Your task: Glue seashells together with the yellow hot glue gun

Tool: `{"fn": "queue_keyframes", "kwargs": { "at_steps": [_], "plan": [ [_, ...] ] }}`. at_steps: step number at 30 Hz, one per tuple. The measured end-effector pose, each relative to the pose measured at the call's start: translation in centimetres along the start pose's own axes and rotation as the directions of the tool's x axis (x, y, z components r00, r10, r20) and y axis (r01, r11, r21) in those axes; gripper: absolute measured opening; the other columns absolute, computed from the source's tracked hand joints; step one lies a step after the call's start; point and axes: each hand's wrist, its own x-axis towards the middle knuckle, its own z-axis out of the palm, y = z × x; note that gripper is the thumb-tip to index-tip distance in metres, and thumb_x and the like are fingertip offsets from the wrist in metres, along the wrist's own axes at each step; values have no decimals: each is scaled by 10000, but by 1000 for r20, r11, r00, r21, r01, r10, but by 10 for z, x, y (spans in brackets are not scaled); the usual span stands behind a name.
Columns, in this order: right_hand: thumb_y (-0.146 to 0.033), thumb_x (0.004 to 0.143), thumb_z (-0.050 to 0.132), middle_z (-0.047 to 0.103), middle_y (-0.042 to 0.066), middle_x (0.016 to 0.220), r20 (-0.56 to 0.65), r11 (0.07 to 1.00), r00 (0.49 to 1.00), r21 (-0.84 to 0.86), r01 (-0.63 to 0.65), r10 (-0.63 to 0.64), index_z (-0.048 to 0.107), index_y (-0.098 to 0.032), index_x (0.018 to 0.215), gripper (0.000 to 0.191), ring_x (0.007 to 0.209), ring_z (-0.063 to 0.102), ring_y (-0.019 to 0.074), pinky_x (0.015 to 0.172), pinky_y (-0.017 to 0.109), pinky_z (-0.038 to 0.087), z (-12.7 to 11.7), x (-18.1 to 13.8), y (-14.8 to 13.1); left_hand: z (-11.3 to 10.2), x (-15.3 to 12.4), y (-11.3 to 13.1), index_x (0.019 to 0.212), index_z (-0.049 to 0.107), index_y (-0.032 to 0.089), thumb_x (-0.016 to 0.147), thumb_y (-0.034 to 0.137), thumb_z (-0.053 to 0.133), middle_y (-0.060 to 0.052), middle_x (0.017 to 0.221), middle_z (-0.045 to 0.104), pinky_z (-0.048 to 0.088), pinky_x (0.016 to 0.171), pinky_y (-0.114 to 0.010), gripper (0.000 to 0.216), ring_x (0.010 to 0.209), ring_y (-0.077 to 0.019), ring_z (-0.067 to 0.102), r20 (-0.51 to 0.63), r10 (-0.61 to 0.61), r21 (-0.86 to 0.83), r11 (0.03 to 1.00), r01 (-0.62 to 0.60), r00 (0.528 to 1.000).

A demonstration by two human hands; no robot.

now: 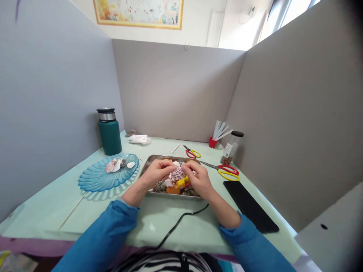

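Both my hands are above a metal tray of mixed shells. My left hand has thumb and fingertips pressed together over the tray's left half. Opposite it, a short gap away, my right hand makes a similar pinch. Whatever the fingertips hold is too small to make out. Below and between them lie a purple-and-white patterned shell, a yellow piece and an orange shell. To the left, a blue scalloped plate carries several shells.
Behind the plate stands a green bottle. Scissors, smaller scissors, a clear jar, a red cup of white sticks and a black phone-like slab are rightward. A black cable crosses the front; partitions surround the table.
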Motion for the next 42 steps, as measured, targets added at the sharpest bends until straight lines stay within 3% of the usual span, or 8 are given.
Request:
{"fn": "queue_keyframes", "kwargs": {
  "at_steps": [6, 13, 16, 21, 25, 29, 34, 42],
  "plan": [
    [-335, 878, 512, 540, -11, 664, -37, 994, 995, 48, -95, 96, 575, -171, 727, 231, 617, 483, 116, 584, 226, 384, 0, 1, 2, 2, 0, 1, 582, 543, 133, 801, 466, 563, 53, 401, 412, 282, 446, -187, 399, 406, -49, 351, -6, -4, -2, 1000, 4, 1000],
    [-364, 875, 508, 540, -13, 662, -62, 983, 984, 94, -159, 165, 579, -170, 745, 244, 597, 488, 113, 573, 226, 396, 1, 0, 4, 7, -1, 5, 899, 632, 113, 690, 421, 692, 60, 488, 489, 332, 419, -174, 378, 402, -46, 389, -26, -100, -70, 993, 98, 995],
    [-353, 875, 512, 558, -5, 698, -54, 984, 988, 107, -142, 148, 585, -174, 771, 220, 625, 507, 119, 592, 230, 412, 2, 0, 4, 6, -1, 3, 903, 641, 117, 682, 418, 701, 42, 538, 524, 334, 408, -170, 378, 420, -51, 418, -33, -80, -48, 996, 79, 996],
    [-294, 851, 555, 587, 14, 822, -113, 992, 991, 110, -62, 75, 579, -204, 1028, 200, 706, 543, 138, 671, 259, 456, 4, 0, 3, 5, 1, -2, 873, 667, 130, 701, 429, 685, -8, 670, 616, 398, 458, -184, 346, 531, -92, 526, -68, -15, 57, 998, 19, 998],
    [-264, 857, 547, 622, 39, 914, -70, 998, 998, 55, 2, 2, 609, -207, 1010, 175, 756, 567, 149, 712, 278, 465, 4, 0, 1, 7, 2, -3, 873, 666, 116, 705, 403, 690, -63, 832, 664, 456, 554, -207, 333, 674, -134, 597, -79, 40, 78, 996, -34, 996],
    [-250, 858, 547, 635, 32, 913, -78, 998, 997, 60, -2, 7, 609, -207, 988, 151, 743, 574, 142, 704, 269, 472, 4, -1, 1, 9, 2, 0, 911, 651, 120, 698, 400, 701, -55, 812, 665, 440, 519, -192, 355, 638, -118, 589, -104, 12, 12, 1000, -11, 994],
    [-252, 856, 555, 626, 33, 916, -86, 999, 996, 48, 13, -9, 604, -205, 967, 130, 751, 573, 144, 710, 275, 474, 5, -1, 2, 8, 0, 2, 903, 657, 123, 728, 433, 666, 19, 586, 559, 328, 406, -171, 356, 435, -52, 425, -120, 21, 31, 999, -17, 993],
    [-253, 861, 555, 617, 37, 905, -90, 999, 995, -20, 45, -47, 583, -210, 975, 125, 747, 557, 147, 707, 286, 467, 4, -1, 0, 7, 0, 2, 866, 692, 125, 727, 410, 668, 26, 525, 520, 278, 400, -187, 318, 416, -52, 375, -186, 55, 71, 997, -43, 981]
  ]
}}
